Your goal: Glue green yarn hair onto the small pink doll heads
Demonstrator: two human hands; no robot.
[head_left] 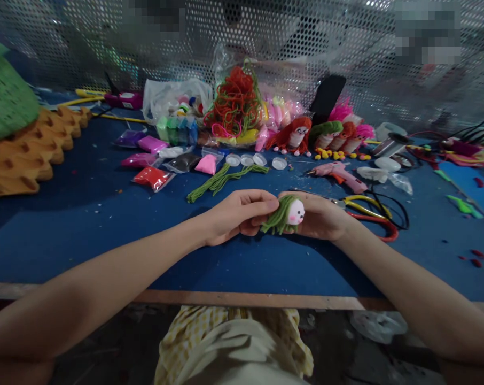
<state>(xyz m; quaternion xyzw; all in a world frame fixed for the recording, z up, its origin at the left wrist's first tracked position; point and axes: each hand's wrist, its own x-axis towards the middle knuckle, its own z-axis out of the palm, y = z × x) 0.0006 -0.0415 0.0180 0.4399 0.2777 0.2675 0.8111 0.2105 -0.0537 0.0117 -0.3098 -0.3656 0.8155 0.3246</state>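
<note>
Between my two hands, above the front part of the blue table, is a small doll head with a white face, pink cheeks, dark eyes and green yarn hair. My left hand pinches the ends of the green yarn hair between thumb and fingers. On the other side, my right hand is curled behind the head and supports it; some of its fingers are hidden. Strands of loose green yarn lie just beyond my left hand. Close by my right hand are pliers with yellow and red handles.
A pink glue gun lies beyond my right hand. Small bags of coloured clay sit at the left. Farther back stand a tangled yarn heap and finished dolls. An orange egg tray occupies the left side.
</note>
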